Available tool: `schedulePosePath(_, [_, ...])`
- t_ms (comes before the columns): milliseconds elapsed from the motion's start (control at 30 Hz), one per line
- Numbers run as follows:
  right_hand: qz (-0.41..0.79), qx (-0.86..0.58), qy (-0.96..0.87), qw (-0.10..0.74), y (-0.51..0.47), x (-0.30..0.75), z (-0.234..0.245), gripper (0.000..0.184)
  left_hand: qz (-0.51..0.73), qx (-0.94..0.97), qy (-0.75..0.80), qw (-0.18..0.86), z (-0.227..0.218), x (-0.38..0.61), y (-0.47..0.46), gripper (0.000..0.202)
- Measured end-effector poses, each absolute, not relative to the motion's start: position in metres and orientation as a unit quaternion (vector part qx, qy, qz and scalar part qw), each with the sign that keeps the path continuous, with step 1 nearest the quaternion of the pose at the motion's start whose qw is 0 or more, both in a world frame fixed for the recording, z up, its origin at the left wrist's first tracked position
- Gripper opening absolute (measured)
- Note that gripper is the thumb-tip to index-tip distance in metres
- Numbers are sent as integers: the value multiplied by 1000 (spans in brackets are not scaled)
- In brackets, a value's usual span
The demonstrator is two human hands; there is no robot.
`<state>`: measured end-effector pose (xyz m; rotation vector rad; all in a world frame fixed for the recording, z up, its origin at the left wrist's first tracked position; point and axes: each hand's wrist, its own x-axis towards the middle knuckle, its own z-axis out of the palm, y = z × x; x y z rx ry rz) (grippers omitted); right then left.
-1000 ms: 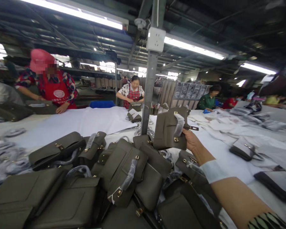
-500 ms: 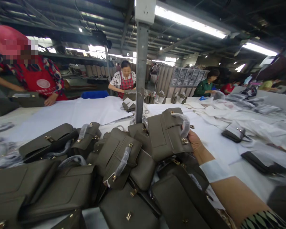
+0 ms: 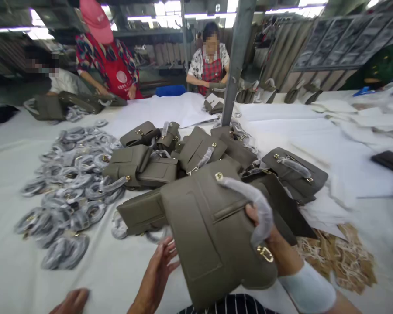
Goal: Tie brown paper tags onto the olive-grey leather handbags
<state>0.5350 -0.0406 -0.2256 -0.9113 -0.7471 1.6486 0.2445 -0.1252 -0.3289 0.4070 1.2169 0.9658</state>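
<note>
Right hand (image 3: 275, 244): fingers closed around the bag (image 3: 212, 231) by its wrapped handle.
Left hand (image 3: 159, 270): fingers spread open, touching the bag's lower left edge.

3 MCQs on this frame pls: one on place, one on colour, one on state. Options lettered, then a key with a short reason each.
1. Where does the pile of wrapped straps lie, seen from the camera?
A. Left of the heap of bags
B. Right of the heap of bags
C. On top of the held bag

2. What colour is the held bag?
A. Bright red
B. Olive grey
C. White

3. How is the held bag supported?
A. Lying flat on the table, untouched
B. Hanging from the metal post
C. Lifted off the table, gripped by the right hand

Key:
1 A: the straps spread over the white table left of the heap of bags.
2 B: its flap is olive grey, with gold hardware.
3 C: the right hand grips it at the wrapped handle; the left hand is open at its lower edge.
</note>
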Motion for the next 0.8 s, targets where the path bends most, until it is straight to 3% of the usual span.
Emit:
schedulePosePath(67, [751, -361, -252, 492, -63, 498, -236, 36, 432, 56, 463, 772, -303, 249, -139, 59])
schedulePosePath(167, [826, -327, -142, 437, -98, 460, -255, 37, 426, -22, 446, 787, -288, 243, -156, 54])
schedulePosePath(400, [862, -287, -112, 401, -163, 448, -265, 45, 337, -26, 453, 825, -305, 202, -166, 54])
schedulePosePath(600, [857, -311, -60, 406, -179, 439, -237, 48, 181, 30, 448, 875, -315, 223, -160, 58])
schedulePosePath(700, [844, -344, -37, 409, -185, 433, -246, 46, 136, 195, 533, 812, -320, 240, -153, 47])
schedulePosePath(800, [849, -394, -34, 351, -190, 429, -269, 41, 146, 349, 564, 734, -325, 258, -135, 33])
